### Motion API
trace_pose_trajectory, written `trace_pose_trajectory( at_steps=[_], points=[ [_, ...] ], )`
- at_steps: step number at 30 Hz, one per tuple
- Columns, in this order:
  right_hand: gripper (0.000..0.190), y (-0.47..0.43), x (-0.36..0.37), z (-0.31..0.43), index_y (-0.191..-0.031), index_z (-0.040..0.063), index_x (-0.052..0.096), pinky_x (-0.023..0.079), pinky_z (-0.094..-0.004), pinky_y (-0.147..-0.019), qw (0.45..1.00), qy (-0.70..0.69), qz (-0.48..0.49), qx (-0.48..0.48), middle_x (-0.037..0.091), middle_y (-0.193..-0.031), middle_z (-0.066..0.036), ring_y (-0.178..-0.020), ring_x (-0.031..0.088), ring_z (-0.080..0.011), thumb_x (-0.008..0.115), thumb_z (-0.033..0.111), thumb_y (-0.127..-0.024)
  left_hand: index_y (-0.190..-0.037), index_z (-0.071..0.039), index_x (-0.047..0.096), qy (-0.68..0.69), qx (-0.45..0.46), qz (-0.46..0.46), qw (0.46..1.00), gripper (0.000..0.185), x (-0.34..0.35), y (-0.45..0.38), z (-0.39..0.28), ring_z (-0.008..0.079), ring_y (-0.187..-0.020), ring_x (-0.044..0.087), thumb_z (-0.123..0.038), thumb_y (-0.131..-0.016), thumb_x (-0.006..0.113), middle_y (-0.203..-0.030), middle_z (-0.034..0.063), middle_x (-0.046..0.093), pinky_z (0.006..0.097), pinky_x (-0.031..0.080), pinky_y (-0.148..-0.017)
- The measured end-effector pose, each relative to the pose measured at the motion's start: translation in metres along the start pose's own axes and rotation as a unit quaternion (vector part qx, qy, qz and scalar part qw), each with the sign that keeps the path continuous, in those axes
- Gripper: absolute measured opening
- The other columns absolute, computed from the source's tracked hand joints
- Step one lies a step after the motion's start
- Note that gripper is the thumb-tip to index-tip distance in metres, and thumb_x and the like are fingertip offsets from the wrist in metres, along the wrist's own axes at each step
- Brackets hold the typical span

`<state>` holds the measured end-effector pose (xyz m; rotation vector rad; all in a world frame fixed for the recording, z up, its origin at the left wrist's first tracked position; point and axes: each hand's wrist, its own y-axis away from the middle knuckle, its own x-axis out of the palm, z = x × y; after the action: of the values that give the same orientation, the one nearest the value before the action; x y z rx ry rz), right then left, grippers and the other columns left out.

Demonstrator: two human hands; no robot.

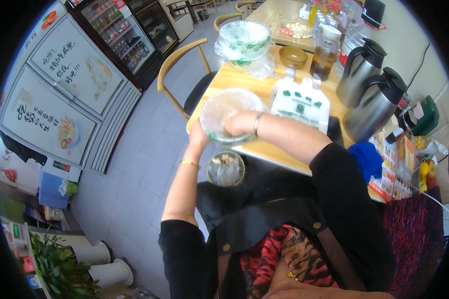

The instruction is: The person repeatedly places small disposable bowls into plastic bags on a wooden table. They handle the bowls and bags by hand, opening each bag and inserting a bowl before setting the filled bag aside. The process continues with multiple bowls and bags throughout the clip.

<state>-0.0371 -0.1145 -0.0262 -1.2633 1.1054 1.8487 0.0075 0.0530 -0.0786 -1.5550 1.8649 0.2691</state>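
A round bowl covered in thin white plastic with green print (230, 98) sits at the near left corner of the wooden table. My left hand (198, 135) grips its left side, fingers partly hidden behind the rim. Inside the bowl is my right hand (241, 123), against the plastic lining; its fingertips are too blurred to make out. Just right of the bowl lies a flat stack of white plastic bags with green print (301, 102). Farther back stands a stack of bowls wrapped in similar plastic (244, 43).
Two steel thermos jugs (372, 106), a pitcher of brown liquid (324, 54) and an amber bowl (293, 57) stand on the table. A blue cloth (365, 160) lies at right. Below the table edge is a lined waste bin (226, 170). A wooden chair (187, 74) stands left.
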Motion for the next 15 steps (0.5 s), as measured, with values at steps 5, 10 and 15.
trace_pose_trajectory(
  at_steps=[5, 10, 15],
  points=[
    [0.017, 0.007, -0.020, -0.012, -0.085, 0.004, 0.065, 0.048, -0.0397, -0.074, 0.998, -0.048, -0.022, -0.046, 0.065, -0.088, -0.017, -0.084, 0.061, -0.0316, 0.053, 0.012, -0.078, -0.084, 0.001, 0.061, -0.065, 0.049, -0.220, 0.972, 0.015, -0.037, -0.012, -0.015, 0.0322, -0.079, 0.062, -0.013, -0.085, 0.056, -0.082, 0.0183, 0.064, 0.0383, 0.048, -0.071],
    [0.010, 0.064, -0.062, -0.033, -0.076, 0.003, 0.060, 0.046, -0.0379, -0.065, 0.959, -0.131, -0.231, -0.101, 0.061, -0.074, -0.016, -0.070, 0.059, -0.0287, 0.056, 0.011, -0.077, -0.084, 0.003, 0.063, -0.095, 0.123, 0.004, 0.988, 0.018, -0.037, -0.001, -0.113, 0.0260, -0.069, 0.063, -0.014, -0.084, 0.058, -0.070, 0.0181, 0.063, 0.0359, 0.048, -0.064],
    [0.012, 0.121, -0.051, -0.087, -0.074, 0.000, 0.058, 0.047, -0.0380, -0.065, 0.940, -0.110, -0.320, 0.033, 0.060, -0.073, -0.017, -0.070, 0.060, -0.0286, 0.056, 0.011, -0.078, -0.088, 0.003, 0.064, -0.259, 0.110, 0.311, 0.908, 0.025, 0.023, -0.024, -0.122, 0.0314, -0.077, 0.063, -0.019, -0.083, 0.053, -0.082, 0.0212, 0.065, 0.0404, 0.047, -0.072]
  ],
)
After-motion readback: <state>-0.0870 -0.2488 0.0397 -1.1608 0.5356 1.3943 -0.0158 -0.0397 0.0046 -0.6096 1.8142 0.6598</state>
